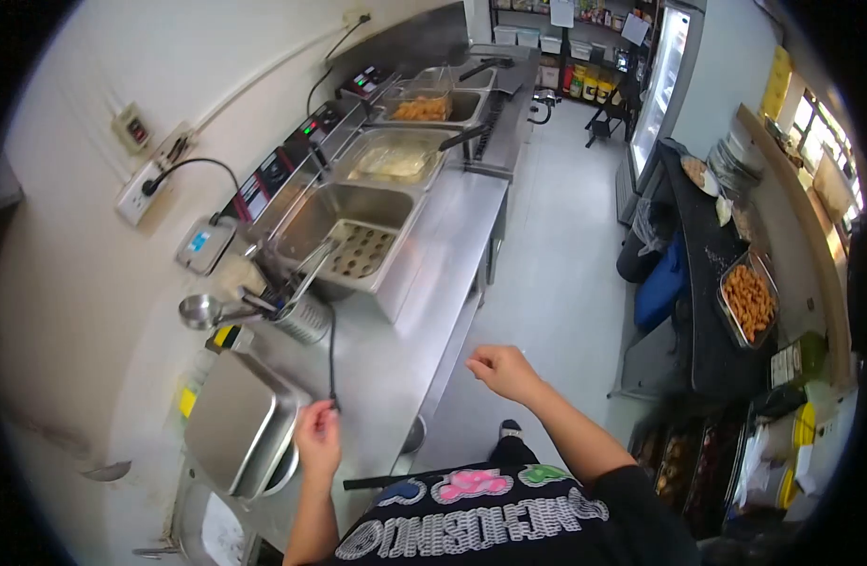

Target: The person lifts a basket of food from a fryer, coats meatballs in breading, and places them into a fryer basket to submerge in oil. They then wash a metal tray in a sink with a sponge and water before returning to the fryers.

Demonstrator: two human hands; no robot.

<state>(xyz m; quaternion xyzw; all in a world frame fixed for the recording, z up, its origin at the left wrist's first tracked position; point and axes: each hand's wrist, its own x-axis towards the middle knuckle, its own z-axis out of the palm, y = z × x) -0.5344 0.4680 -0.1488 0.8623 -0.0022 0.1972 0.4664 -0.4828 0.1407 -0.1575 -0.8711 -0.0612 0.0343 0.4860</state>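
Where the black cord (331,363) runs down the steel bench (433,274) from the utensil pot (301,321), the left hand (317,441) meets its near end; its fingers (325,415) are bunched shut on the tip in a pinch. The right hand (504,370) hangs in the air off the bench edge, above the floor; its fingers are curled into a loose fist w/ nothing visible in it.

The cord looks thin, light & limp, prob. smooth plastic; it should bend freely & trail rather than hold a shape, so a grip near the end, or on whatever plug or probe sits there, seems better than mid-length. It lies just beside the scale pan (235,424), & the ladle (199,309) and fryer basin (358,236) are near its far part, so it could snag.

Hard to make out: the tip itself is hidden under the fingers; the far end is lost behind the utensil pot, so what it connects to can't be told. The lens bends the edges; the tray of fried food (749,302) on the right side is small & blurred.
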